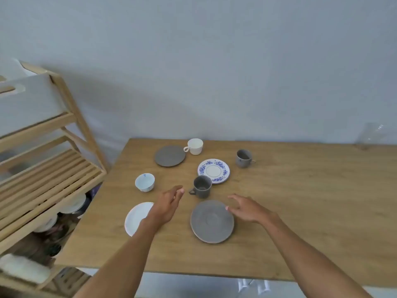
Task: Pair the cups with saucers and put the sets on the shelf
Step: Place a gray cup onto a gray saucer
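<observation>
On the wooden table (279,211) stand a grey cup (202,186), a second grey cup (243,158), a white cup (194,146) and a blue-patterned white cup (145,182). Saucers lie among them: a grey one (211,222) near me, another grey one (170,156) at the back, a blue-flowered one (213,171) and a plain white one (137,217). My left hand (169,204) hovers open just left of the near grey cup. My right hand (247,207) is open at the near grey saucer's right rim. Neither holds anything.
A wooden slatted shelf (49,175) stands left of the table, with white dishes (73,204) on a lower level and a white box (28,100) on top. A clear glass (373,133) stands at the table's far right corner.
</observation>
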`<state>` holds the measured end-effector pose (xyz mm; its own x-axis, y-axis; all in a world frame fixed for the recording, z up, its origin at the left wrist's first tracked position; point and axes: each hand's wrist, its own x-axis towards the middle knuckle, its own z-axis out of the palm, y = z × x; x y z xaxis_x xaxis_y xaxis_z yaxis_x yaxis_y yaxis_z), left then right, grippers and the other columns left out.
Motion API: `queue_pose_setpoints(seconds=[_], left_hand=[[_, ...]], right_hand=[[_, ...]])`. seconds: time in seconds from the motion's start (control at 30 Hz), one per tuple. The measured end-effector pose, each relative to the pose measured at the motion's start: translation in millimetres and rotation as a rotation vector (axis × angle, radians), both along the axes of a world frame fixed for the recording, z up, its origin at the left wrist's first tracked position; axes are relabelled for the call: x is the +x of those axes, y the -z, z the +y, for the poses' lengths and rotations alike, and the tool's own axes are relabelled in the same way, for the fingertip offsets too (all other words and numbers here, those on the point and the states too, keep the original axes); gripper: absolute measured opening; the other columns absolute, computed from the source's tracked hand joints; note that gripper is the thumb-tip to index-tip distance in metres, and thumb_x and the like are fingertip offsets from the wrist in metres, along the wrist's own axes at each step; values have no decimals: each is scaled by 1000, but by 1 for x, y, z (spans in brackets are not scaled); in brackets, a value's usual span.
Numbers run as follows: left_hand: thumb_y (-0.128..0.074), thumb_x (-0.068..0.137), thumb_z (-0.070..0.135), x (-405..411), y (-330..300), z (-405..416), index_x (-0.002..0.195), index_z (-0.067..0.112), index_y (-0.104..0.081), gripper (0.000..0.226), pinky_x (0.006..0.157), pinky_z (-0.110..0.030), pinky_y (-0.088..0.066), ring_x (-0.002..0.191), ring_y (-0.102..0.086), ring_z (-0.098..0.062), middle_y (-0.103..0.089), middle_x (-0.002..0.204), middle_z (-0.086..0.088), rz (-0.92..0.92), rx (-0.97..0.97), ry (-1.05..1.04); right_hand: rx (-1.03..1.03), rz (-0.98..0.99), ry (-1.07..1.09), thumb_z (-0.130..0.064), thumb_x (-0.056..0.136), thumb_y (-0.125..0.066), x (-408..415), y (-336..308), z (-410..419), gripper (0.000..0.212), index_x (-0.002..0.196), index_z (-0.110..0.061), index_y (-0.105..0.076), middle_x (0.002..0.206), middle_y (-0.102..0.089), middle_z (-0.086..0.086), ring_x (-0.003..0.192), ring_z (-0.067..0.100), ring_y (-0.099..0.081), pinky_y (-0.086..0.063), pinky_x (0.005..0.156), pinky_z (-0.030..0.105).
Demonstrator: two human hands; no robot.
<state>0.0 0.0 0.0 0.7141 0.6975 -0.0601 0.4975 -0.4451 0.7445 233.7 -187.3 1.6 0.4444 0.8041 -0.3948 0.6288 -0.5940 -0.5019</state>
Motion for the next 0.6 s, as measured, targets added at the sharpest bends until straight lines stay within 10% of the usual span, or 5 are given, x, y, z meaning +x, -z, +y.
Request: queue_pose_setpoints(seconds=[0.3, 0.6], left_hand=[[-37, 106, 36, 11, 29, 2, 117, 27, -64, 30, 69, -32, -53, 69, -62, -20, -65, 87, -3, -221, -126, -89], [-46, 104, 34, 31, 45, 22, 106, 24, -72, 28, 64, -27, -52, 63, -59, -11, -68, 77, -5, -303, -339, -67]], right_hand=[[146, 87, 151, -32, 97, -62, -21, 32, -5, 39, 135, -31, -60, 67, -51, -24, 60, -7, -53, -38, 59, 10], [200, 211, 303, -30, 96, -64, -26, 53, -11, 32, 127, -38, -62, 71, -73, 7, 55, 5, -64, -50, 65, 25]])
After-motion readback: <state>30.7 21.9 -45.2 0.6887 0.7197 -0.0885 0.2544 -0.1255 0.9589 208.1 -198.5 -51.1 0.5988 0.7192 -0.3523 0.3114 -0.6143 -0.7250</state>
